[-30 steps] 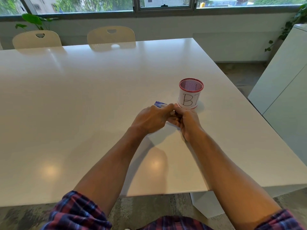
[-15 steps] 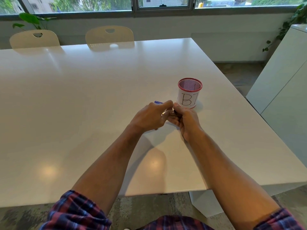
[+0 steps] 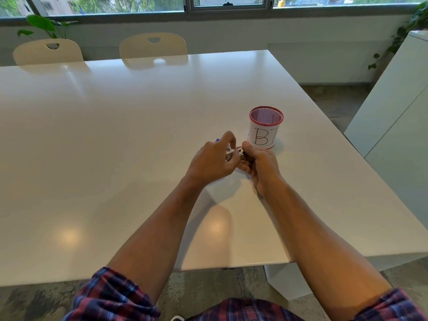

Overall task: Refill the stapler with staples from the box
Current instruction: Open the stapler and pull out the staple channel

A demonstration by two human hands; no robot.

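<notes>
**Stapler and staple box held together over the table**

Stapler: only a glint of metal shows between my hands, just in front of the mesh cup. My right hand has its grip wrapped around the stapler body, low over the table, probably to steady it for loading. My left hand has its grip pinched on the staple box, a small printed card box with blue edges, mostly hidden by fingers. Box and stapler are brought close so the strip has little way to travel. Cannot tell whether the magazine is open. Cup: red-rimmed wire mesh, paper label with handwritten letters. Table white, glossy, hard.
</notes>
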